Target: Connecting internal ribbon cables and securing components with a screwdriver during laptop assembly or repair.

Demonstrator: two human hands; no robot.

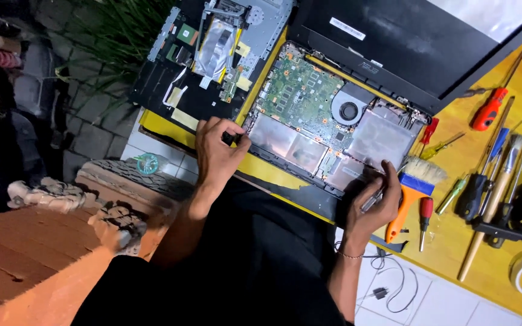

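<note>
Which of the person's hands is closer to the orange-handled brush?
Right. The right hand sits just left of the brush, almost touching its handle. The left hand is far off, at the opened laptop's opposite edge.

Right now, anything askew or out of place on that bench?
Yes. The removed laptop cover hangs past the yellow table's edge, over the paving. Otherwise the opened laptop lies flat under both hands, with tools loosely grouped on the right.

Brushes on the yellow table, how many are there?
2. A wide orange-handled brush lies beside the right hand; a thin wooden-handled brush lies among the tools farther right. Others may be hidden.
</note>
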